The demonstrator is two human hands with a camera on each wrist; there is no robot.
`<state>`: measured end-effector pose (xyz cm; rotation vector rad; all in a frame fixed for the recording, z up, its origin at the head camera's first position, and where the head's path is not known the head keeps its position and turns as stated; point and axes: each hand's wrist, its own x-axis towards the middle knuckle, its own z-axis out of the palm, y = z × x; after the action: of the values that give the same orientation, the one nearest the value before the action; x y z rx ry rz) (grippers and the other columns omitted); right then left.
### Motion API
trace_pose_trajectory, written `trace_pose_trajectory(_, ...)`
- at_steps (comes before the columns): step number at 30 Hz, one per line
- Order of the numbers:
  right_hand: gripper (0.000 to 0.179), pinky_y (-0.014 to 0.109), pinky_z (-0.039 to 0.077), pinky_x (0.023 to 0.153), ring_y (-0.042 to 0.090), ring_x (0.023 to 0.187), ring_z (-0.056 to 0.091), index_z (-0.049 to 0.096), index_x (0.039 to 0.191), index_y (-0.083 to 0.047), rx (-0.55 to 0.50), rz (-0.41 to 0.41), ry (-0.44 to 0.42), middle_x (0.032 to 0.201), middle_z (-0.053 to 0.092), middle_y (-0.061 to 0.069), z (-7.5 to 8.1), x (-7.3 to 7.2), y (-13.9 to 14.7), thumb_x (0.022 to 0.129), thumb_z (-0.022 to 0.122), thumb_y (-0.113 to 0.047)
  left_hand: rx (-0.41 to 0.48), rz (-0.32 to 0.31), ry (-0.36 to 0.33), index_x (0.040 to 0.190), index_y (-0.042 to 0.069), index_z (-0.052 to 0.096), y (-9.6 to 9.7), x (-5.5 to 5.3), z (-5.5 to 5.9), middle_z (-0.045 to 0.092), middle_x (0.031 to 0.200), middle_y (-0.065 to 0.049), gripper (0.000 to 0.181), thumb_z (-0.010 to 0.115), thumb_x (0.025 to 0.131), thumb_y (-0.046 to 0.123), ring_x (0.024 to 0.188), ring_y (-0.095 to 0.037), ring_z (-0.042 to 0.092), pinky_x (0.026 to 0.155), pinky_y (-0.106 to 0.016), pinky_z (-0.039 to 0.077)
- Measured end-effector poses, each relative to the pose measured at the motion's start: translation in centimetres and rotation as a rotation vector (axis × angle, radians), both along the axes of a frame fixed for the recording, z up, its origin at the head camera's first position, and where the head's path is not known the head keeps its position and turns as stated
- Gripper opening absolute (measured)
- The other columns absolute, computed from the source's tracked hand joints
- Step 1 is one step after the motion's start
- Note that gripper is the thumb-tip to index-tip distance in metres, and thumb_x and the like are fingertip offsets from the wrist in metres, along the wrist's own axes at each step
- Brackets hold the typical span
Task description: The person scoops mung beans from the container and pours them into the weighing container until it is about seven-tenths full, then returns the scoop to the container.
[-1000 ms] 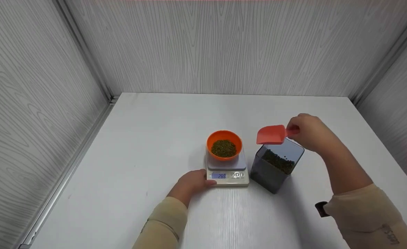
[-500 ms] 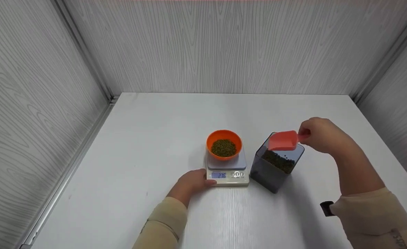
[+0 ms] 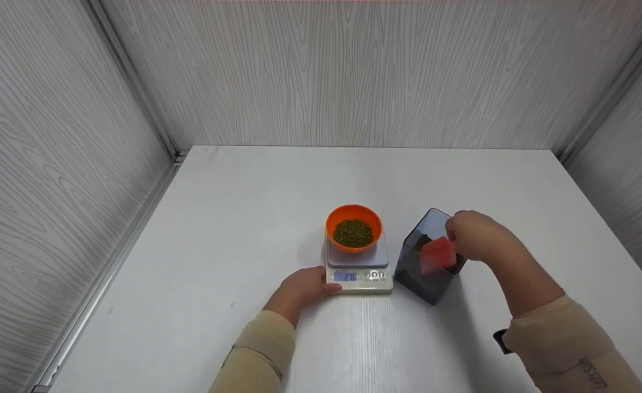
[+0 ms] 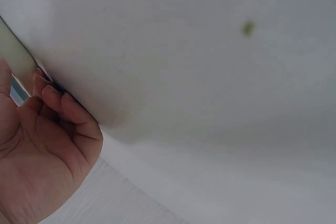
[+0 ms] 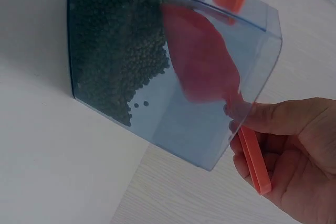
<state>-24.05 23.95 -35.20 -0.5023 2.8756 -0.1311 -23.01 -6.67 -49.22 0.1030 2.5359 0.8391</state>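
Observation:
My left hand (image 3: 305,286) grips the front left corner of a white digital scale (image 3: 376,285), thumb on its front edge. On the scale stands an orange bowl (image 3: 330,232) partly filled with small green beans (image 3: 353,233), and the display is lit. My right hand (image 3: 479,236) pinches the handle of a red scoop (image 3: 438,253). The scoop's blade is inside a clear, bluish square container (image 3: 419,273) just right of the scale. In the right wrist view, the green beans (image 5: 118,51) lie in the container's lower part, with the blade (image 5: 199,59) tilted at their edge.
The white table (image 3: 233,218) is bounded by grey wood-grain panels (image 3: 321,76) at the back and both sides. One small green speck (image 4: 248,28) lies on the white surface in the left wrist view.
My right hand first drew the scoop right, away from the bowl, then lowered it into the container. The display's digits differ from the first frame. My left hand stays put.

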Motion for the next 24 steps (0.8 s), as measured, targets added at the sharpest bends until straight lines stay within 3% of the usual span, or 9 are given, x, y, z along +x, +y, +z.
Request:
trace_pose_trajectory(10,0.011,0.031,0.043,0.055,0.02,0.065,0.046,0.062,0.073,-0.004,0.061,-0.003,-0.08,0.068,0.054,0.005,-2.0,-0.4,-1.7,0.069,0.068,0.004,0.001,-0.009,0.0,0.115,0.017,0.059,0.1,0.0,0.0,0.059,0.116,-0.001,0.045,0.063,0.081,0.047,0.109,-0.022,0.051,0.101,-0.043,0.032)
trace_pose_trajectory(16,0.011,0.033,0.043,0.057,0.021,0.067,0.046,0.06,0.076,-0.004,0.035,0.011,-0.081,0.07,0.053,0.006,-2.5,-0.7,-2.0,0.075,0.057,0.006,0.002,-0.018,0.011,0.116,0.017,0.059,0.1,0.0,0.0,0.059,0.116,-0.002,0.045,0.063,0.081,0.045,0.108,-0.022,0.052,0.101,-0.043,0.033)
trace_pose_trajectory(24,0.014,0.033,0.041,0.056,0.017,0.062,0.043,0.056,0.07,-0.006,-0.009,0.123,-0.046,0.066,0.05,0.002,-4.1,-1.8,-0.5,0.078,0.053,0.005,-0.026,-0.016,0.019,0.108,0.015,0.06,0.0,-0.1,0.3,0.062,0.108,-0.003,0.042,0.064,0.08,0.046,0.097,-0.021,0.054,0.098,-0.043,0.036)
